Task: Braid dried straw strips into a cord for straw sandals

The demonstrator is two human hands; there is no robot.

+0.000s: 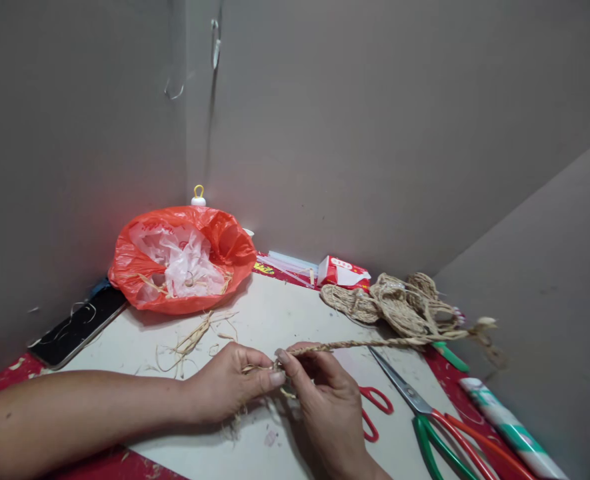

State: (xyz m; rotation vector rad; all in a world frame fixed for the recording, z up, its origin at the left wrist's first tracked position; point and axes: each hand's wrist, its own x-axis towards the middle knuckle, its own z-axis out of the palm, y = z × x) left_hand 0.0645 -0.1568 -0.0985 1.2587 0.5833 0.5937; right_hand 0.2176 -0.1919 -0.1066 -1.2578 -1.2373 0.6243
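Between my two hands runs a twisted straw cord point(347, 345), which stretches right from my fingers toward the coiled bundles. My left hand point(237, 380) pinches loose strands at the cord's near end, thumb against forefinger. Close against it, my right hand point(319, 387) grips the cord between thumb and fingers. Frayed fibres hang below my left hand. Loose straw strands point(195, 337) lie on the white board point(275, 307) beyond my left hand. Red-handled scissors point(375, 403) are partly hidden behind my right hand, and larger scissors with red and green handles point(419, 403) lie to its right.
At the back left sits an open red plastic bag point(129, 280) with a phone point(82, 327) beside it. Coiled cord bundles point(395, 303) and a red tissue pack point(337, 270) lie at the back right. A green-and-white tube point(512, 423) lies along the right edge. Grey walls point(325, 133) enclose the table.
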